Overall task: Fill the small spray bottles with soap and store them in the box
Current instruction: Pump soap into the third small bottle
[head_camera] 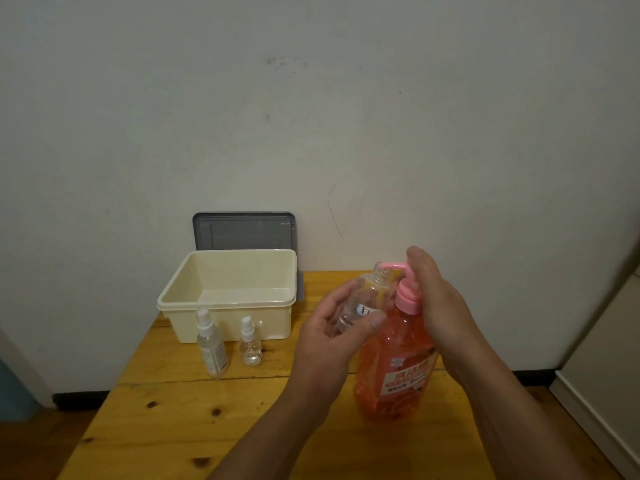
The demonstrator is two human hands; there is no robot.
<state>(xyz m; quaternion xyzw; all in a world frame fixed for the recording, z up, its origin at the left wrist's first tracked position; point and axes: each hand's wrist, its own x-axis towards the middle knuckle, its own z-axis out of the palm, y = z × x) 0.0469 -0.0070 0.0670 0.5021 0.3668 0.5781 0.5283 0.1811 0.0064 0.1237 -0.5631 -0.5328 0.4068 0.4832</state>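
A large orange soap bottle (396, 368) with a pink pump (407, 296) stands on the wooden table (180, 420). My right hand (440, 306) rests on the pump head. My left hand (332, 337) holds a small clear bottle (367, 299) without its cap, tilted, its open neck right under the pump spout. Two capped spray bottles stand in front of the box: a tall one (211, 344) and a short round one (249, 344). The cream box (277, 320) is open, and its visible inside holds nothing.
A grey lid (246, 232) leans upright against the wall behind the box. The table's left edge runs diagonally at lower left. A pale cabinet or door (606, 358) stands at the right.
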